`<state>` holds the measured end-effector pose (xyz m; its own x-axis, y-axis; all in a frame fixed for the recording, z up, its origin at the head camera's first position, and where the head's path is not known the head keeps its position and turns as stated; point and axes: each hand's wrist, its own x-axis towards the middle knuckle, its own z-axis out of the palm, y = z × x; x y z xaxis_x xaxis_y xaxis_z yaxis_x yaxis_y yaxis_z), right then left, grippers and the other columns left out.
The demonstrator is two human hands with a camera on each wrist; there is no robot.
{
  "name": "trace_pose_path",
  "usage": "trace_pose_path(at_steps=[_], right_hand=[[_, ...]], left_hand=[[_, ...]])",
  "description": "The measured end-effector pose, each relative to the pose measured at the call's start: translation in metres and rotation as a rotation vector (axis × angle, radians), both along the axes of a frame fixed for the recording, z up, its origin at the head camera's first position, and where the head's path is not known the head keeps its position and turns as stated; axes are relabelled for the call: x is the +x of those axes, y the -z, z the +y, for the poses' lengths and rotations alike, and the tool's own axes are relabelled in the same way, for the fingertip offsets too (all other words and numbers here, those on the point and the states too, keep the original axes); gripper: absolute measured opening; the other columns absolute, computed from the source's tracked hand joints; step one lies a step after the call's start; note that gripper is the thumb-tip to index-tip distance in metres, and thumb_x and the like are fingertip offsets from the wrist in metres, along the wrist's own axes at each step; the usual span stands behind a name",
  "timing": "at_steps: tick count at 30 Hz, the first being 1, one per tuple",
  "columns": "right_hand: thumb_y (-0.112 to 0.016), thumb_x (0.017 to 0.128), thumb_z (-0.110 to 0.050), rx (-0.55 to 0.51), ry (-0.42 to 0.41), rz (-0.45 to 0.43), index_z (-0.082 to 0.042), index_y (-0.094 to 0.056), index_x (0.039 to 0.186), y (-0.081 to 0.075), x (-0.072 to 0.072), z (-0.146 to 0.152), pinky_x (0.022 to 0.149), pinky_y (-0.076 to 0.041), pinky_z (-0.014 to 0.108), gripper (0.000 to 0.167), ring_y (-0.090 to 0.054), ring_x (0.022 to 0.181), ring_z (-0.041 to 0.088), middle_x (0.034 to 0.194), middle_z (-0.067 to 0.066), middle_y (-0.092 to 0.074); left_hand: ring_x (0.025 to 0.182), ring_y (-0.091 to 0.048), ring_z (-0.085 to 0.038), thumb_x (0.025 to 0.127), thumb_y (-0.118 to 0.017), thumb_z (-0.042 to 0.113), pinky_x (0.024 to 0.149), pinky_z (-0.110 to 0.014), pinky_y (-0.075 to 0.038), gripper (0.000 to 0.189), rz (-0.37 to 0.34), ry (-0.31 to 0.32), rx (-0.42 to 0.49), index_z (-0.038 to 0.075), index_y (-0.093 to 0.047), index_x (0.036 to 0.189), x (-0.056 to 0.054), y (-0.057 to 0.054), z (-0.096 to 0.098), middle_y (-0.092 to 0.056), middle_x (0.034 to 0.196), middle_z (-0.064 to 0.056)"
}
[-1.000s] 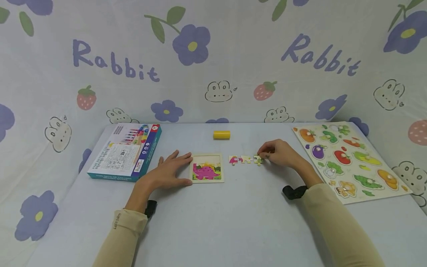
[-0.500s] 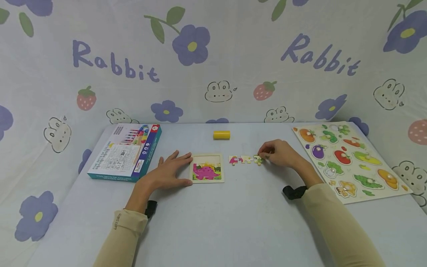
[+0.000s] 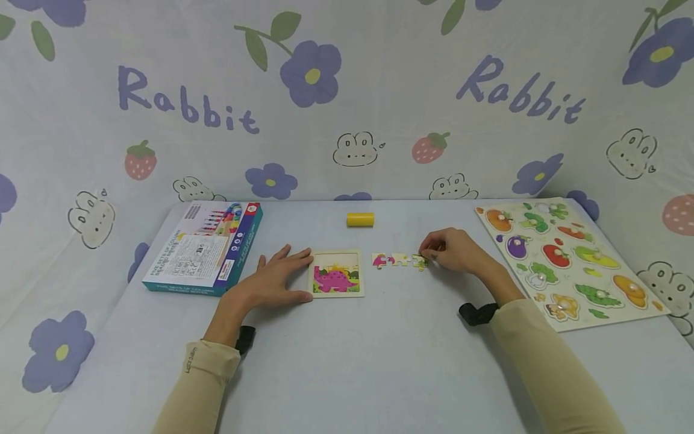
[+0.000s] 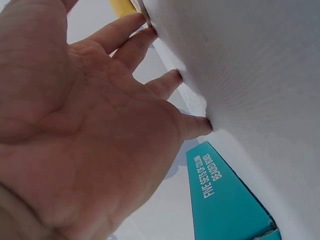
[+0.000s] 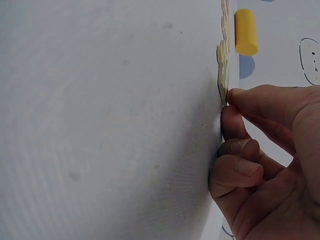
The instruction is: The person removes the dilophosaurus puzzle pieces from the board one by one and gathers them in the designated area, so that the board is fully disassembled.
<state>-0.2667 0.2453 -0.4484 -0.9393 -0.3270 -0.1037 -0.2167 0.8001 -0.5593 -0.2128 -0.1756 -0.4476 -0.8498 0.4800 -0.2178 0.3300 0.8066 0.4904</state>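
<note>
A small wooden puzzle tray (image 3: 337, 295) with a pink dinosaur picture lies mid-table; bare wood shows along its top. My left hand (image 3: 279, 278) spreads its fingers at the tray's left edge, thumb and index fingertips right at the frame. In the left wrist view the palm (image 4: 95, 120) faces the camera and the fingertips reach the table. To the right of the tray, jigsaw pieces sit in a short row: a pink one (image 3: 379, 260), a pale one (image 3: 400, 259) and a greenish one (image 3: 420, 261). My right hand (image 3: 452, 248) pinches the greenish piece's right side between thumb and index finger.
A yellow cylinder (image 3: 360, 219) lies behind the pieces. At the left is a teal-sided box (image 3: 200, 250) of beaded toys. A vegetable knob-puzzle board (image 3: 572, 265) lies at the right, beside my right forearm. A printed cloth (image 3: 347, 90) hangs behind the table.
The greenish piece has tilted slightly in my right fingertips. My left hand and the tray stay where they were.
</note>
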Motion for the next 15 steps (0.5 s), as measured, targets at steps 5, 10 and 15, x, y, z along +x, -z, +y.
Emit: trace_pose_path(at_steps=[5,10,15], right_hand=[[-0.068,0.102,-0.015,-0.004,0.004,0.000,-0.010,-0.077,0.109,0.000,0.000,-0.001,0.073,-0.046,0.030,0.013,-0.056,0.084,0.020,0.097,0.007,-0.073],[-0.068,0.102,-0.016,-0.027,-0.004,0.003,-0.010,-0.077,0.112,-0.005,0.002,-0.008,0.073,-0.048,0.029,0.014,-0.057,0.086,0.021,0.102,0.008,-0.073],[-0.068,0.103,-0.017,-0.057,-0.018,-0.001,-0.009,-0.076,0.113,-0.013,0.003,-0.024,0.069,-0.048,0.029,0.015,-0.056,0.082,0.020,0.102,0.009,-0.073]], left_hand=[[0.168,-0.005,-0.043,0.094,-0.075,0.047,0.126,-0.080,0.002,0.087,-0.001,-0.001,0.000,0.017,-0.037,0.166,0.000,0.000,0.000,-0.026,0.178,-0.004],[0.168,-0.004,-0.043,0.094,-0.075,0.047,0.127,-0.080,0.002,0.087,-0.006,-0.002,0.001,0.017,-0.037,0.166,0.000,-0.001,0.000,-0.025,0.178,-0.004],[0.168,-0.004,-0.043,0.094,-0.075,0.047,0.127,-0.080,0.002,0.087,-0.006,-0.002,0.003,0.017,-0.037,0.166,0.000,-0.001,0.000,-0.026,0.178,-0.004]])
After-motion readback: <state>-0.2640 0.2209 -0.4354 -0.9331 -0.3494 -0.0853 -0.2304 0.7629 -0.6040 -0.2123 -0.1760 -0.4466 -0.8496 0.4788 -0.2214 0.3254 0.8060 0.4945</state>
